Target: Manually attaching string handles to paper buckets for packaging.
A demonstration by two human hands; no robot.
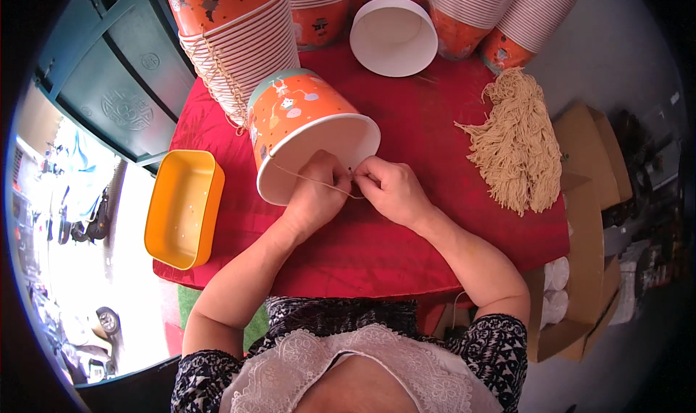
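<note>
An orange printed paper bucket (319, 112) lies tilted on the red cloth, its white mouth turned toward me. A tan cord (304, 175) runs from the left side of its rim across the opening to my fingers. My left hand (319, 188) reaches in at the lower rim, fingers curled and pinching the cord. Against the right part of the rim, my right hand (391, 188) has thumb and forefinger pressed together at the cord's end. A small dark spot shows on the rim between both hands. The exact fingertip grip is partly hidden.
Stacked orange buckets (239, 58) with cords hanging down stand at the far left. More stacks (471, 14) line the back beside one bucket (395, 40) on its side. A tan cord bundle (518, 145) lies right, a yellow plastic bin (185, 210) left. Cardboard boxes (583, 246) stand right of the table.
</note>
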